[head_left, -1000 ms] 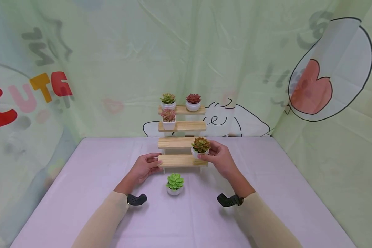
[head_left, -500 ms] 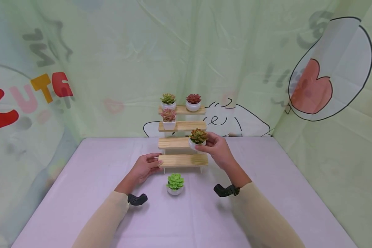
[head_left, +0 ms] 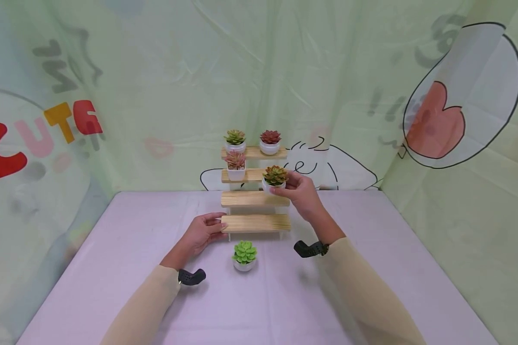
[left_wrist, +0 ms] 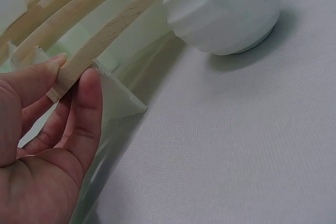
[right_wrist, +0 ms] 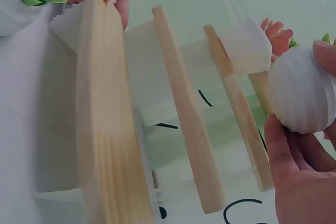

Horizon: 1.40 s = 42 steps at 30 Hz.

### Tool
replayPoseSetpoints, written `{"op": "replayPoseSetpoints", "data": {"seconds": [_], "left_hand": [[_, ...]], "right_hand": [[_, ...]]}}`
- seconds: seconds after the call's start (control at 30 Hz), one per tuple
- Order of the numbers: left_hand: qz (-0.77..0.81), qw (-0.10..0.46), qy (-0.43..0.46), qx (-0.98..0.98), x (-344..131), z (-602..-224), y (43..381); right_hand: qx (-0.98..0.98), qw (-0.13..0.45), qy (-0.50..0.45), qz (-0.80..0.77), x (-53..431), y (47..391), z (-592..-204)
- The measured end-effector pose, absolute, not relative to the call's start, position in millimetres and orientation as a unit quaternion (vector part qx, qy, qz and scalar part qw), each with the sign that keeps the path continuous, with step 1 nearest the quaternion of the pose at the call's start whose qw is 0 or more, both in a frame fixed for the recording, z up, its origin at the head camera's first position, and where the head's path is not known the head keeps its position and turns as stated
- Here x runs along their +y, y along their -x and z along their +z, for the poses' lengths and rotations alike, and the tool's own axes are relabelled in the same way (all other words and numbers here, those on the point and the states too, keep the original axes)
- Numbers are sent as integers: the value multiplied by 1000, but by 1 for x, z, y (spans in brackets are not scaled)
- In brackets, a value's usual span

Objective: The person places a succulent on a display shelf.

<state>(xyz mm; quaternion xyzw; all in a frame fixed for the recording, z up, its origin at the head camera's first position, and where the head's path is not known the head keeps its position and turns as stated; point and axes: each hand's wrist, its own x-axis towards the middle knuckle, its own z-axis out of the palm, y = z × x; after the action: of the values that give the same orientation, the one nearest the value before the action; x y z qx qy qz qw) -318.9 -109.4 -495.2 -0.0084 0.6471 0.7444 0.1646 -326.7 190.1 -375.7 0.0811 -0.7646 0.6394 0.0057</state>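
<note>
My left hand (head_left: pixel 205 233) pinches the left end of the lowest board of a wooden tiered stand (head_left: pixel 255 223), thumb on top and fingers beneath, as the left wrist view shows. In my right hand (head_left: pixel 301 190) is a potted succulent (head_left: pixel 275 176) with brown-green leaves, gripped by its white ribbed pot (right_wrist: pixel 300 90). It overlaps the right side of the second tier from the top in the head view. On the table in front of the stand is a bright green succulent (head_left: pixel 244 253) in a white pot.
A green succulent (head_left: pixel 235 138) and a dark red succulent (head_left: pixel 270 139) stand on the top tier. A pink succulent (head_left: pixel 235 163) in a squarish pot sits at the left of the tier below. Pale printed curtains (head_left: pixel 177 86) surround the lilac-white table (head_left: pixel 147 215).
My right hand has lifted the brown-green succulent from the lowest tier's level up past the third tier, slightly leftward. My left hand has stayed on the lowest board.
</note>
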Motion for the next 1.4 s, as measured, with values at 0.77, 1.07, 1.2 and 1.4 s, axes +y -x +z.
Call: {"op": "replayPoseSetpoints", "data": {"seconds": [0.77,1.07,1.2,1.4], "left_hand": [[739,163,15,654,-108,-492,317],[743,162,14,649,-109,-492,316],[741,162,12,652,-109,-492,316],[743,163,15,649,-108,-493,318]], "right_hand": [[-775,27,-63,628,186,363,-364],[-798,44,-50,599,184,370,-363],[-812,51,-43,581,184,375,-364],[-823,51,-34,565,184,379,-365]]}}
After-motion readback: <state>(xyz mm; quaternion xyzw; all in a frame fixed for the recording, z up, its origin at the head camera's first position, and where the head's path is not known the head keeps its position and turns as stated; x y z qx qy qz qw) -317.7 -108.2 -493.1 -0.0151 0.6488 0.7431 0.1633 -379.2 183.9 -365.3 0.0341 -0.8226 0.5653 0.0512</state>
